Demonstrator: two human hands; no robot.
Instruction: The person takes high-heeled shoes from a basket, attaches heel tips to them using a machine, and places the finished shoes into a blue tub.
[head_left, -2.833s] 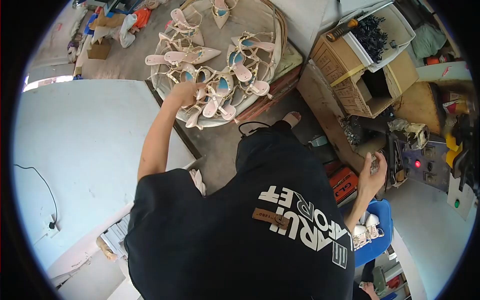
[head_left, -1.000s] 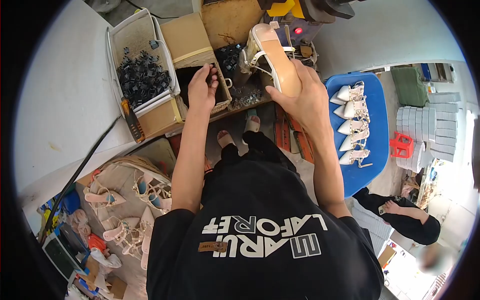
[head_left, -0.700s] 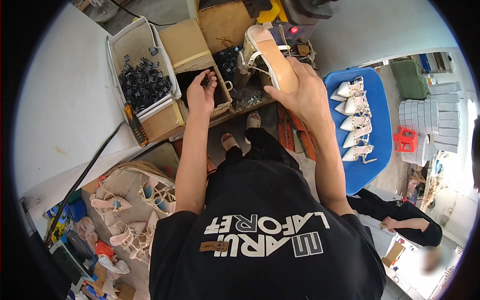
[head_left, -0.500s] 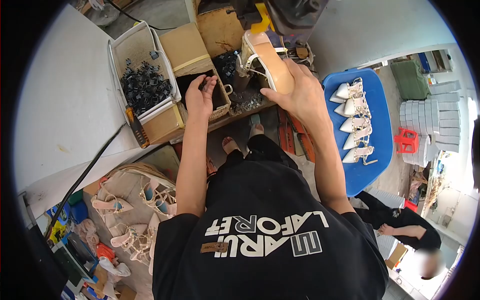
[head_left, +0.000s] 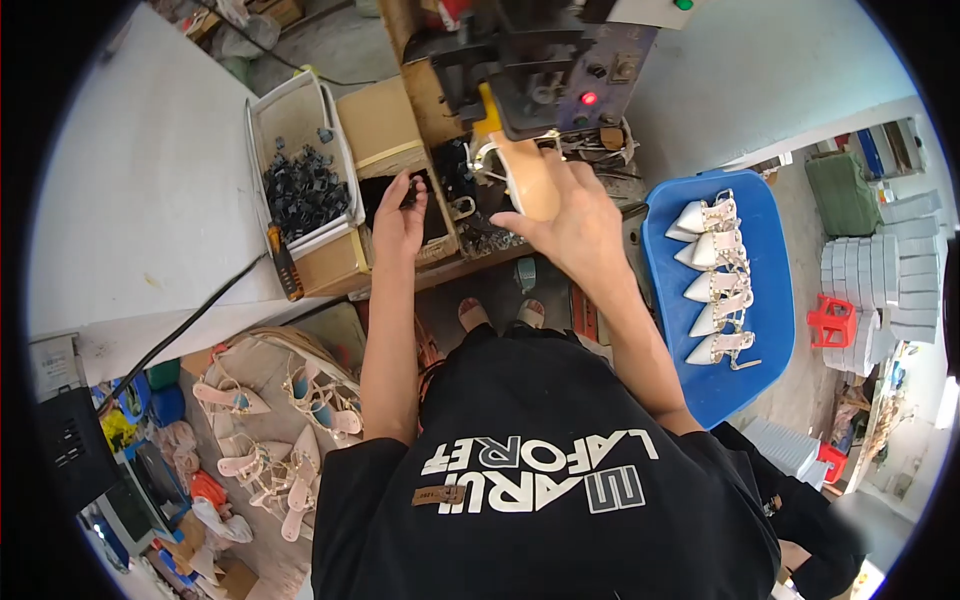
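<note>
In the head view, your right hand (head_left: 570, 205) is bent partway round a pale strappy shoe with a flat tan sole (head_left: 535, 190), fingers along its outer side and thumb spread out toward you, so the shoe lies against your palm with its sole facing up. Its far end points away beyond your fingertips, at the bulky black metal machine head (head_left: 530, 85) and just by the yellow angled machine part (head_left: 487, 110); whether they touch you cannot tell from here. Your left hand (head_left: 400, 220) hangs over the brown open-topped cardboard box (head_left: 440, 247), fingers loosely curled toward the thumb; something dark shows between them, but whether that is a held piece or the box's dark inside cannot be told. Outward of your left fingers sits the white shallow tray (head_left: 352, 195) with small black pieces (head_left: 300, 190), the orange-and-black screwdriver (head_left: 284, 262) at its near corner. Outward of your right fingers, the blue plastic tub (head_left: 745, 385) holds a row of white pointed studded shoes (head_left: 715, 285). The step in hand looks like offering the shoe's far end to the machine; the next move seems to call for a steady right grip, careful lining up, and fingertips well away from the black head.
</note>
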